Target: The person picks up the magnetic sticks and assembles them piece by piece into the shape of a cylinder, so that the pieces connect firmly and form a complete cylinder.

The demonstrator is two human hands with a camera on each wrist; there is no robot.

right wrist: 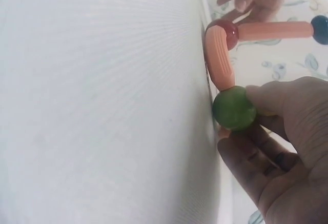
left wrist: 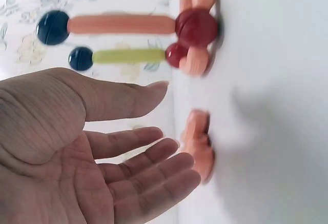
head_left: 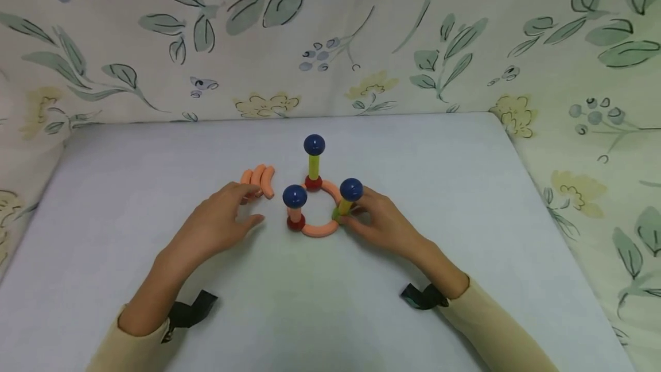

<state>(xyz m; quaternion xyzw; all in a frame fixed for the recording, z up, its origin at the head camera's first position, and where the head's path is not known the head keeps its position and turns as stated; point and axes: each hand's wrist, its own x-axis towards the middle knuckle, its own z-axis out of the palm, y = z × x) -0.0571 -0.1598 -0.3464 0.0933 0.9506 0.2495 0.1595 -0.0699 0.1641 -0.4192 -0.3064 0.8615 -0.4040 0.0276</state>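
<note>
A ring of curved orange pieces [head_left: 320, 231] joined by balls lies on the table, with three upright rods rising from it, each topped by a dark blue ball [head_left: 314, 144]. Two of the base balls are red [head_left: 296, 223]; the third is a green ball [right wrist: 234, 108]. My right hand [head_left: 384, 224] pinches that green ball between thumb and fingers, at the foot of the yellow rod [head_left: 345, 206]. Left of the ring, my left hand [head_left: 217, 223] hovers with relaxed fingers and a gap to the thumb, beside several loose curved orange pieces [head_left: 267, 182]. Nothing is in its grasp.
The white table [head_left: 465, 159] carries the ring and the loose pieces near its middle. Floral cloth [head_left: 330, 45] hangs behind the table and shows along its sides. A dark strap [head_left: 191, 310] sits at each wrist.
</note>
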